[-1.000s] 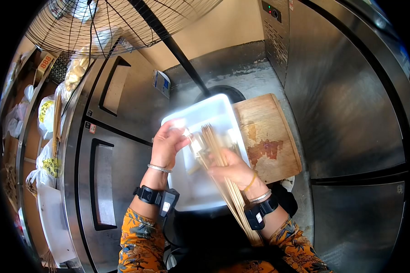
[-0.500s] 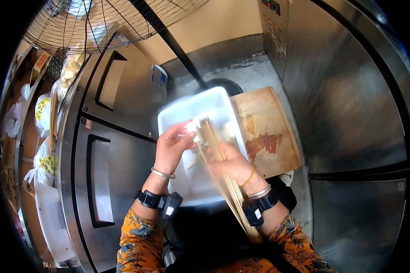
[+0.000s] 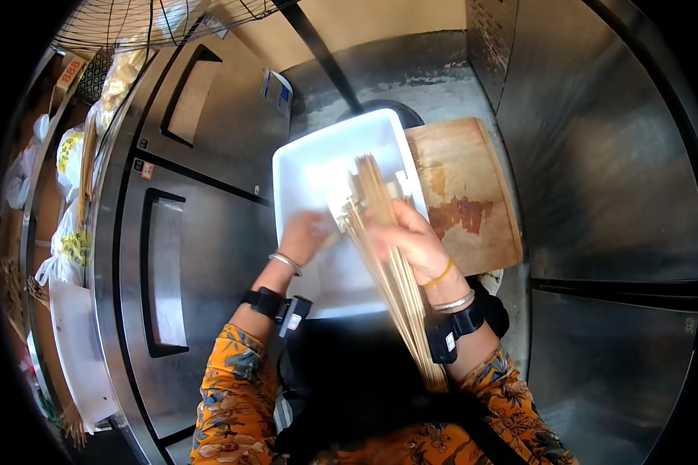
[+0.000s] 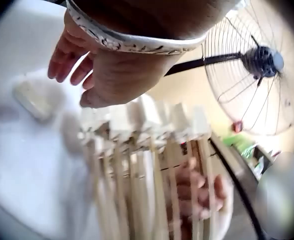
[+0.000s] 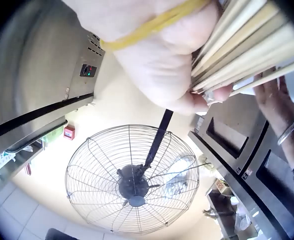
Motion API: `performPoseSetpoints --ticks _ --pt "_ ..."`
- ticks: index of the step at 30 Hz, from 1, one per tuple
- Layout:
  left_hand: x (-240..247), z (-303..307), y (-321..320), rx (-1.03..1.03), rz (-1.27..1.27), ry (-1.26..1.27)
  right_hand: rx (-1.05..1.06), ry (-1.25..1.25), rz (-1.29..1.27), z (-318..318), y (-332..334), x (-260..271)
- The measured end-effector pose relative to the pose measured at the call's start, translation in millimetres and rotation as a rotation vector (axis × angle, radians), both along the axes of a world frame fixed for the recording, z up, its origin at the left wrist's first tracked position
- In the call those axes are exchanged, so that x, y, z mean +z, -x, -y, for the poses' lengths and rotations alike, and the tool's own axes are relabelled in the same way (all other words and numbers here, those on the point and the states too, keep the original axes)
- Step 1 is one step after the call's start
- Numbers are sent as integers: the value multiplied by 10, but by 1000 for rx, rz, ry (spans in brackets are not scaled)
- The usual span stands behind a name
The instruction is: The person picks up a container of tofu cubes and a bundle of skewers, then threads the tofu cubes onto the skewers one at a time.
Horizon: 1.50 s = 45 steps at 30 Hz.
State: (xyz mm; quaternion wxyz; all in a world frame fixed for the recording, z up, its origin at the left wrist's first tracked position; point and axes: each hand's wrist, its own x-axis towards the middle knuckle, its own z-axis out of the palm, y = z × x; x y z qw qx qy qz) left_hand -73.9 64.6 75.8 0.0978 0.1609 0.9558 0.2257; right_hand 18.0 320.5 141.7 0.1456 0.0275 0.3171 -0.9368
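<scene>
In the head view my right hand (image 3: 417, 242) grips a thick bundle of bamboo skewers (image 3: 412, 314) over a white plastic tub (image 3: 302, 159). Pale, block-shaped food pieces (image 4: 147, 117) sit on the tips of several skewers, shown close up in the left wrist view. Other skewers in the bundle end in bare points. My left hand (image 3: 306, 232), blurred, is low over the tub beside the bundle. Its fingers hang loosely bent with nothing seen between them. A loose pale piece (image 4: 33, 101) lies on the tub floor near those fingers.
Right of the tub lies a stained wooden board (image 3: 469, 194). A standing fan (image 5: 133, 182) rises behind it on a black pole. Steel cabinets (image 3: 217, 256) flank the left side, and tall steel doors (image 3: 597, 155) the right. Plastic bags (image 3: 70, 248) hang along the left shelf.
My left hand held a pale piece at a skewer tip earlier; now it has come away, down and left into the tub, without it. The right hand still grips the skewers.
</scene>
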Motion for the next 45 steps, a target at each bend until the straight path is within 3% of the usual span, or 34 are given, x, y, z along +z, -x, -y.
performPoseSetpoints --ticks 1,2,6,9,12,15,17,19,21,25,31,40,45 --pt "141 -191 -153 -82 -60 149 5 39 30 -8 2 0" --pt "313 -392 -230 -56 93 300 9 77 62 -20 3 0" --pt "-2 -384 -181 -82 30 462 0 75 78 -31 14 -42" --pt "-11 -287 -110 -58 76 331 -20 6 26 -21 24 -118" --pt "-49 -11 20 259 356 -296 -1 -14 25 -32 26 -112" --pt "765 -260 -82 504 540 -941 23 -3 11 -24 18 -67" --pt "1017 -261 -50 509 575 -1245 30 19 6 -16 35 -41" --pt "1302 -378 -69 393 609 -1391 25 47 17 -17 28 -36" --pt "1491 -567 -109 329 626 -1440 21 77 71 -1 26 -43" --pt "1550 -937 -162 227 643 -1243 -3 102 94 -22 32 -107" --pt "1369 -1134 -76 281 608 -1160 -64 10 59 -82 -11 -60" --pt "1272 -948 90 398 515 -1238 27 148 35 -85 -28 -2" --pt "1284 -962 187 425 488 -1266 63 28 -24 -68 -1 -38"
